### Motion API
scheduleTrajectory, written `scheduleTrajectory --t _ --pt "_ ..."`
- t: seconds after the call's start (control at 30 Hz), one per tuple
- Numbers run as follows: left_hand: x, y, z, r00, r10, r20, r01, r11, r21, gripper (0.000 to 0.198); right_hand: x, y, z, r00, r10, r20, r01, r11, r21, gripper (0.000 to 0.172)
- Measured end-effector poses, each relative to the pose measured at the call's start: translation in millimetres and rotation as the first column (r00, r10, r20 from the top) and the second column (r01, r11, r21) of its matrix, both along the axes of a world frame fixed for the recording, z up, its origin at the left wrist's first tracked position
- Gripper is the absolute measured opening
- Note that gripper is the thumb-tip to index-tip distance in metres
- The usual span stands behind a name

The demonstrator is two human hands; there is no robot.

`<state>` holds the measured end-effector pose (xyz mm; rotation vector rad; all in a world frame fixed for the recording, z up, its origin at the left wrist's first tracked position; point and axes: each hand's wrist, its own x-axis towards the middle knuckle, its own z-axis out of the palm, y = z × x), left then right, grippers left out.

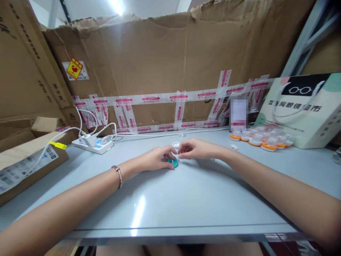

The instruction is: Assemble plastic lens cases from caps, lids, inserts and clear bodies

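Note:
My left hand (160,158) has its thumb and fingers curled round the rim of a small teal disc (174,163), which rests on or just over the table. A small pale piece shows at the disc's middle. Just right of it, my right hand (193,148) is closed in a pinch; whatever its fingertips hold is too small to make out. Behind the fingertips lies a white round part (176,144). A little farther back stands a small clear piece (181,134).
A white power strip (98,145) with plugged cables sits at the left, beside an open cardboard box (32,160). Several orange-and-clear round cases (269,144), a phone (239,113) and a paper bag (298,110) stand at the right. Tall taped cardboard (160,64) closes off the back.

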<state>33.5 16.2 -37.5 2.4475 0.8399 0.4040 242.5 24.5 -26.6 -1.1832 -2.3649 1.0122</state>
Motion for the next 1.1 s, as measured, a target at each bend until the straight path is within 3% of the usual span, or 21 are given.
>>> scheduleTrajectory --t 0.17,0.27,0.37,0.5,0.6,0.7,0.87,1.1 --pt "-9 -2 4.4 0.999 0.032 0.036 -0.031 0.999 -0.032 0.044 -6 -1 -7.5 0.999 0.048 0.012 -0.048 0.999 -0.017 0.031" --pt "-26 -3 20.9 0.993 0.113 0.042 -0.115 0.992 0.048 0.036 -8 -2 -9.6 0.998 0.061 0.018 -0.061 0.998 -0.018 0.031" --pt "-59 -6 45.1 0.959 0.212 -0.186 -0.193 0.974 0.116 0.023 -8 -3 -9.3 0.998 0.048 0.03 -0.048 0.999 -0.014 0.031" --pt "-119 -15 62.3 0.798 0.297 -0.524 -0.306 0.949 0.071 0.014 -8 -2 -9.0 0.998 0.045 0.04 -0.044 0.999 -0.019 0.03" --pt "-156 -24 57.6 0.7 0.388 -0.6 -0.427 0.9 0.084 0.014 -9 -2 -9.1 0.998 0.046 0.039 -0.046 0.999 -0.017 0.032" --pt "-172 -29 48.2 0.704 0.426 -0.568 -0.476 0.877 0.068 0.019 -10 -3 -8.6 0.999 0.035 0.034 -0.034 0.999 -0.02 0.034" --pt "-163 -29 40.6 0.733 0.479 -0.483 -0.507 0.858 0.084 0.027 -11 -4 -8.3 0.999 0.029 0.024 -0.028 0.998 -0.052 0.037" --pt "-153 -22 36.6 0.719 0.485 -0.497 -0.52 0.851 0.078 0.023 -9 -2 -12.0 0.998 0.059 -0.019 -0.061 0.99 -0.124 0.039"
